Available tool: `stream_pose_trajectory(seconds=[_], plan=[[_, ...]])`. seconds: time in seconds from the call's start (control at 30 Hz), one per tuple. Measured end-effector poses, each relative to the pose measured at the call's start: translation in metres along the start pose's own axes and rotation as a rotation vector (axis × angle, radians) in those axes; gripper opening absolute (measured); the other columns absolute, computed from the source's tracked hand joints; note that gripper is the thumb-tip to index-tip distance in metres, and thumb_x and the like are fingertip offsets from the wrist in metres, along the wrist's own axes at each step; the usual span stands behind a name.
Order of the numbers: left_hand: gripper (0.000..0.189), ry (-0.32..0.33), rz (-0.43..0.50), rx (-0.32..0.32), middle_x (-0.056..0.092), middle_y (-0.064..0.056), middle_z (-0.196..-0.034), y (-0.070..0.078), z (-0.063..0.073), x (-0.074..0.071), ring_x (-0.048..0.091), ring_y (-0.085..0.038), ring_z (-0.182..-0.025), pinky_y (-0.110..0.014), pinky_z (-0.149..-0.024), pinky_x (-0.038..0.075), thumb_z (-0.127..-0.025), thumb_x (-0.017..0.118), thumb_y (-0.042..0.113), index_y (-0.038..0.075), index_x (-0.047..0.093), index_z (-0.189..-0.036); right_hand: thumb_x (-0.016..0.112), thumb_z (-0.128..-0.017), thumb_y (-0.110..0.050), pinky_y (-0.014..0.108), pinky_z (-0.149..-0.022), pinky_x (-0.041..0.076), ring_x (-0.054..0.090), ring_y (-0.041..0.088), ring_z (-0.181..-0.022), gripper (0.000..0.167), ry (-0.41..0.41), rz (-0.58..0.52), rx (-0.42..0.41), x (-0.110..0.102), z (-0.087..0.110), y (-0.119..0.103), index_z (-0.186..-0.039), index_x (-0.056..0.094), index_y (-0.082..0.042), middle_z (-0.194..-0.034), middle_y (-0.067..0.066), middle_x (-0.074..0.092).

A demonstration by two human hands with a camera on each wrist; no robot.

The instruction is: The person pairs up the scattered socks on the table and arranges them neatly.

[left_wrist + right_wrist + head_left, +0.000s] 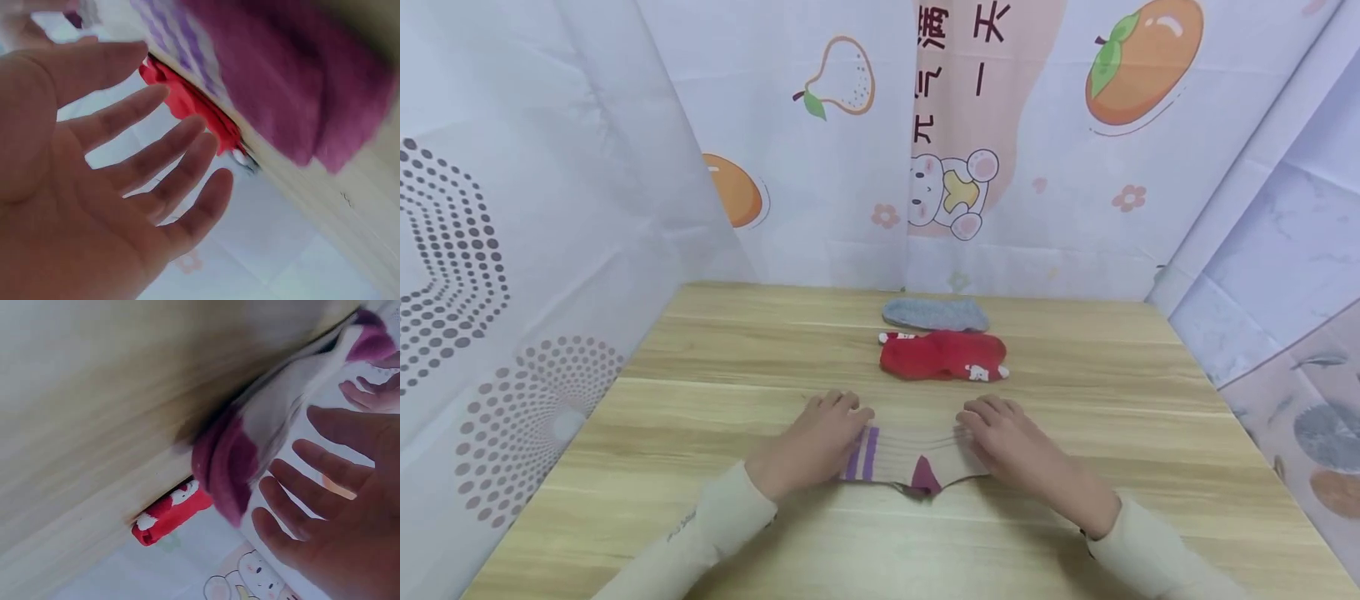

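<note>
A pale sock (898, 457) with purple stripes and a plum heel patch lies sideways on the table between the two hands. The left hand (816, 442) is over its striped end, and the right hand (1018, 446) over its other end. Spread, relaxed fingers (187, 144) of the left hand appear beside the sock's plum end (269, 81) in the left wrist view, pinching nothing. From the right wrist, the fingers (284, 494) are likewise loosely spread close to the sock's other plum part (225, 462). Whether any fingertip touches the fabric is hard to tell.
Beyond the hands lies a red sock bundle (940, 354) with white animal patterns. A grey sock (936, 314) lies behind it, near the back edge of the wooden table (760, 333). Printed curtains (820, 200) hang behind the table and along the sides.
</note>
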State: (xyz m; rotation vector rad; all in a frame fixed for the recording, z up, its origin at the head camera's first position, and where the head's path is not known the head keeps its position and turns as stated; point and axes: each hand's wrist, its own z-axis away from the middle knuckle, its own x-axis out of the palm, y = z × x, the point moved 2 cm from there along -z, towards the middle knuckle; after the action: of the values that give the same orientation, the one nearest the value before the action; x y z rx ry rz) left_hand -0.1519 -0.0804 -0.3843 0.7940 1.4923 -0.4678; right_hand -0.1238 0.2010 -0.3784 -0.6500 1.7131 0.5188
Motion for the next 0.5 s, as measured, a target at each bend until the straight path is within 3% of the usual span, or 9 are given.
stream_pose_trajectory(seconds=[0.1,0.2,0.33,0.5], plan=[[0.025,0.042,-0.044,0.047,0.063,-0.009,-0.116,0.015,0.015,0.002,0.06,-0.029,-0.11,-0.046,-0.09,0.052,-0.095,0.062,0.016,0.011,0.065,-0.12,0.082,-0.077,-0.006,0.05,-0.092,0.051,0.061,0.034,-0.107,0.038,0.042,0.009,-0.064,-0.001,0.007,-0.011,-0.112,0.067,-0.002,-0.114,0.016,0.066],[0.026,0.04,-0.026,0.083,0.063,-0.007,-0.115,0.028,0.03,0.006,0.061,-0.026,-0.109,-0.042,-0.087,0.054,-0.097,0.063,0.022,0.013,0.065,-0.12,0.08,-0.082,-0.011,0.049,-0.092,0.052,0.061,0.034,-0.109,0.036,0.005,-0.047,-0.085,-0.002,0.017,-0.025,-0.115,0.066,-0.005,-0.117,0.016,0.066],[0.039,-0.007,0.003,0.051,0.059,-0.014,-0.133,0.038,0.04,0.016,0.055,-0.035,-0.125,-0.049,-0.096,0.051,-0.099,0.06,0.032,0.011,0.061,-0.132,0.072,-0.09,-0.022,0.053,-0.096,0.049,0.056,0.039,-0.118,0.039,-0.082,-0.053,-0.034,0.001,0.029,-0.038,-0.125,0.066,-0.007,-0.129,0.019,0.06],[0.05,-0.065,0.057,0.028,0.048,-0.018,-0.148,0.04,0.041,0.023,0.042,-0.04,-0.137,-0.054,-0.106,0.041,-0.101,0.055,0.039,0.009,0.054,-0.142,0.069,-0.093,-0.026,0.058,-0.1,0.045,0.052,0.044,-0.124,0.042,-0.129,-0.1,0.035,0.003,0.036,-0.04,-0.131,0.064,-0.007,-0.137,0.023,0.055]])
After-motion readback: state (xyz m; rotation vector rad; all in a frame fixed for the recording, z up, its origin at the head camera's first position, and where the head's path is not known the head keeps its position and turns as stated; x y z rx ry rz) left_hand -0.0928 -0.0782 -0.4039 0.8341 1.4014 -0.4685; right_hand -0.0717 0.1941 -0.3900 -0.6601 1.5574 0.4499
